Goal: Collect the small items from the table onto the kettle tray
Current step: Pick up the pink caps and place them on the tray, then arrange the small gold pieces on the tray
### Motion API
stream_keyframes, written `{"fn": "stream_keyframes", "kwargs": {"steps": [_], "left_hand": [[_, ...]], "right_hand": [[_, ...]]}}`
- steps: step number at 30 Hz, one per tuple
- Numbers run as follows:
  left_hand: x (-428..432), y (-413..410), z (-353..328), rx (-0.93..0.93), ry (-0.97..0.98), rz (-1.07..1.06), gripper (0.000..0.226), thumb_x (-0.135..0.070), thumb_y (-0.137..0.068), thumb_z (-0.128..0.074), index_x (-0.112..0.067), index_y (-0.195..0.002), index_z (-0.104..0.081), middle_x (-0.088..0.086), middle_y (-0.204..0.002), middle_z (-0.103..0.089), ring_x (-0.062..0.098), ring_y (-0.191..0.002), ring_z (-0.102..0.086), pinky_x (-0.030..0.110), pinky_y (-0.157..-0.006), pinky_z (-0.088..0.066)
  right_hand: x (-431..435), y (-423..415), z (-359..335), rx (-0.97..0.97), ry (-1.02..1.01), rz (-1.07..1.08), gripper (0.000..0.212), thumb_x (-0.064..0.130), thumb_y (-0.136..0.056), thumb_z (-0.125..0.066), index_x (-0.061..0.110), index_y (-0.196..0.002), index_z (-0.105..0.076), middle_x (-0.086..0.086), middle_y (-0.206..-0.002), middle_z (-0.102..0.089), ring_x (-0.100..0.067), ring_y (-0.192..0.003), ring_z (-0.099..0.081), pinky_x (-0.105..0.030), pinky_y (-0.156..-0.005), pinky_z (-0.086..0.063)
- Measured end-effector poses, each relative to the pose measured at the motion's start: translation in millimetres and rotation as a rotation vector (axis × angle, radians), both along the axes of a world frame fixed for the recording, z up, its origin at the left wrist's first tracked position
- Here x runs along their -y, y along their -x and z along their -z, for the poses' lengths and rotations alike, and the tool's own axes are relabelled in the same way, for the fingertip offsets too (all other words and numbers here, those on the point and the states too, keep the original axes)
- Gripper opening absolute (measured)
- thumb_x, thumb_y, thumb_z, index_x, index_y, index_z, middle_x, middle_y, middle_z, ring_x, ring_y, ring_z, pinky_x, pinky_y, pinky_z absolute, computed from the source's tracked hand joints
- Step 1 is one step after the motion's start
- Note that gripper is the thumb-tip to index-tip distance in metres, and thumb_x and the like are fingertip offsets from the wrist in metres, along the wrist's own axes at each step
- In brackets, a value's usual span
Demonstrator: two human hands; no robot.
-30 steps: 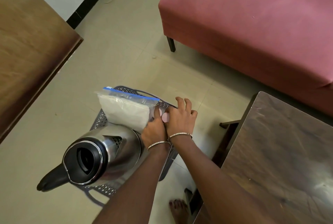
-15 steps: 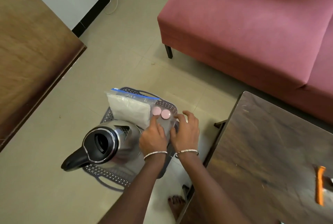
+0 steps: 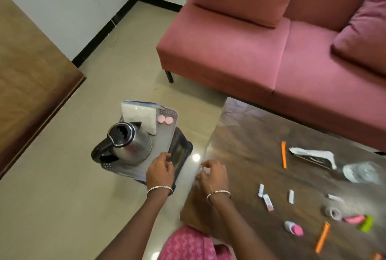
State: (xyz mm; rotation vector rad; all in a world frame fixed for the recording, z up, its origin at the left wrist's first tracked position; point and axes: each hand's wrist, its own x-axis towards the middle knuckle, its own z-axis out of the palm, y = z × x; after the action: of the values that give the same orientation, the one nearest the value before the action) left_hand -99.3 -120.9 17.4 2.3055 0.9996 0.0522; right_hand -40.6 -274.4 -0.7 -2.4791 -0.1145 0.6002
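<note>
Tray sits on a dark stool on the floor, at 9 o'clock of the counter. On it the kettle stands to the left. A bag of white powder is at the kettle's 1 o'clock. Two pink discs touch each other just beside the bag, at its 3 o'clock.

Left hand hovers at the tray's near edge, its fingers loosely curled with nothing seen in them. Right hand is over the counter's 9 o'clock corner with fingers curled; blur hides whether it pinches anything.

Well apart from it, from 3 to 5 o'clock on the counter, lie orange sticks, sachets, a tape roll, a bottle and foil packets.
</note>
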Motion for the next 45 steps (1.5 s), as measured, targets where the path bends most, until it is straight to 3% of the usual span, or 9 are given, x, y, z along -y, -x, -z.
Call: {"fn": "stream_keyframes", "kwargs": {"steps": [9,17,22,25,33,36,41,45], "left_hand": [[90,59,-22,-0.023,0.041,0.305,0.02,-0.014,-0.087,-0.06,-0.021,-0.104,-0.066,0.0,-0.094,-0.069,0.022,-0.085,-0.065,0.033,-0.074,-0.052],[180,51,-20,-0.061,0.078,0.513,0.018,-0.014,-0.09,-0.058,-0.024,-0.104,-0.065,-0.003,-0.093,-0.066,0.012,-0.079,-0.062,0.03,-0.075,-0.055],[235,24,-10,-0.095,0.111,0.669,0.017,-0.013,-0.088,-0.057,-0.019,-0.101,-0.065,0.001,-0.09,-0.066,0.019,-0.084,-0.063,0.037,-0.078,-0.053],[261,9,3,-0.154,0.09,0.738,0.018,-0.014,-0.088,-0.053,-0.02,-0.101,-0.065,0.001,-0.095,-0.066,0.02,-0.088,-0.062,0.034,-0.078,-0.051],[304,-33,57,-0.4,-0.021,0.819,0.027,-0.029,-0.09,-0.054,-0.022,-0.116,-0.055,0.001,-0.112,-0.066,0.023,-0.105,-0.061,0.035,-0.088,-0.046],[320,-51,76,-0.435,-0.047,0.775,0.032,-0.03,-0.091,-0.054,-0.022,-0.122,-0.053,0.003,-0.119,-0.062,0.027,-0.108,-0.06,0.037,-0.085,-0.045],[331,-80,104,-0.43,0.043,0.41,0.023,-0.034,-0.092,-0.055,-0.013,-0.102,-0.057,0.013,-0.106,-0.065,0.035,-0.101,-0.06,0.037,-0.073,-0.043],[331,-93,127,-0.471,0.086,0.306,0.03,-0.039,-0.089,-0.06,-0.012,-0.099,-0.057,0.012,-0.099,-0.066,0.033,-0.097,-0.061,0.036,-0.074,-0.046]], "right_hand": [[105,80,-28,0.055,-0.054,0.232,0.017,0.013,-0.08,-0.064,0.016,-0.094,-0.073,-0.001,-0.098,-0.073,-0.024,-0.1,-0.061,-0.029,-0.085,-0.043],[215,118,-27,0.024,-0.032,0.513,0.018,0.009,-0.081,-0.062,0.015,-0.093,-0.073,-0.002,-0.098,-0.074,-0.027,-0.098,-0.063,-0.031,-0.089,-0.045],[276,123,-24,0.024,-0.052,0.731,0.017,0.007,-0.081,-0.063,0.014,-0.093,-0.074,-0.002,-0.096,-0.075,-0.026,-0.099,-0.065,-0.033,-0.087,-0.049],[306,119,-15,0.015,-0.043,0.796,0.017,0.006,-0.082,-0.064,0.013,-0.094,-0.074,-0.004,-0.096,-0.075,-0.028,-0.098,-0.065,-0.033,-0.086,-0.049],[364,79,16,-0.006,-0.026,0.901,0.017,0.004,-0.081,-0.065,0.015,-0.09,-0.074,-0.004,-0.09,-0.075,-0.026,-0.092,-0.067,-0.033,-0.082,-0.051],[384,53,34,-0.022,-0.017,0.907,0.017,0.005,-0.081,-0.065,0.016,-0.089,-0.074,-0.004,-0.087,-0.074,-0.026,-0.088,-0.067,-0.034,-0.082,-0.052],[401,2,70,-0.087,-0.033,0.838,0.014,0.01,-0.082,-0.066,0.018,-0.092,-0.072,-0.002,-0.083,-0.073,-0.021,-0.081,-0.068,-0.029,-0.078,-0.051],[394,-35,98,-0.187,-0.117,0.734,0.012,0.01,-0.082,-0.068,0.016,-0.092,-0.07,0.003,-0.076,-0.068,-0.02,-0.076,-0.069,-0.029,-0.075,-0.052]]}}
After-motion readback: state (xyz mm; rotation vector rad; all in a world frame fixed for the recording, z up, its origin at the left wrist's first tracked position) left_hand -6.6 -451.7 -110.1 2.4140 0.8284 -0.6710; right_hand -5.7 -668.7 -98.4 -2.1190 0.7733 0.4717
